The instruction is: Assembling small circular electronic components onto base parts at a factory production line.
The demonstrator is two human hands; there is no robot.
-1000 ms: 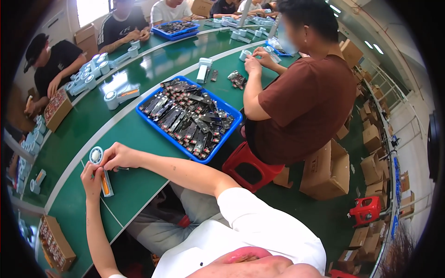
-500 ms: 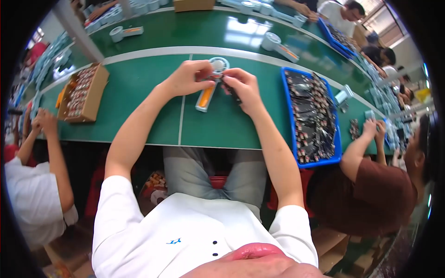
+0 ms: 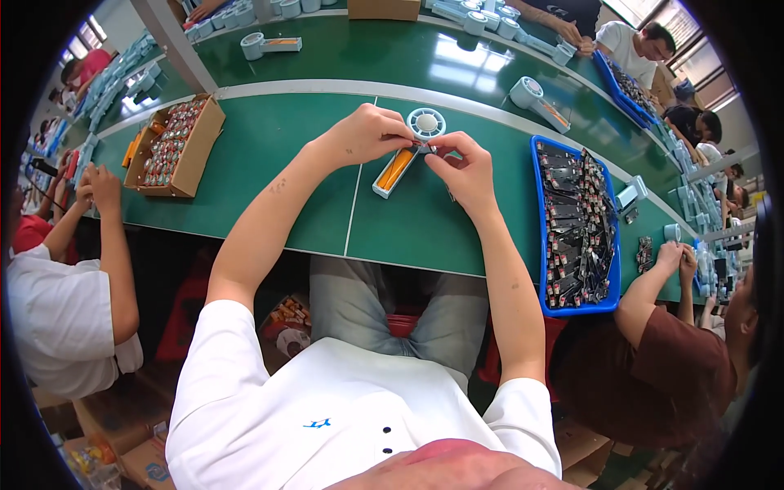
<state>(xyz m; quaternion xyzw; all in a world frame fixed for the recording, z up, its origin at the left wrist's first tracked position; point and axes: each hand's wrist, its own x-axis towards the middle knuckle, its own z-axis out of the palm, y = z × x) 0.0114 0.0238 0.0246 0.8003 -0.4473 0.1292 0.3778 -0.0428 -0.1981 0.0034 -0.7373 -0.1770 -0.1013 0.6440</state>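
Observation:
A light-blue handheld fan housing lies on the green table, its round head away from me. Inside its open handle sits an orange cylinder resembling a battery. My left hand is closed at the neck of the housing, fingertips pinched on something too small to name. Opposite it, my right hand pinches a small dark part just above the top of the handle. The fingertips of both hands almost meet there and partly hide the neck.
A cardboard box of small round reddish-silver parts stands left. To the right is a blue tray heaped with black parts. Other fan housings lie on the far green surface. Co-workers sit on both sides, a brown sleeve close on my right.
My view has shifted, so the table appears farther right. My right hand has turned, and the long black piece under its fingers no longer shows plainly. Both hands stay at the housing's neck.

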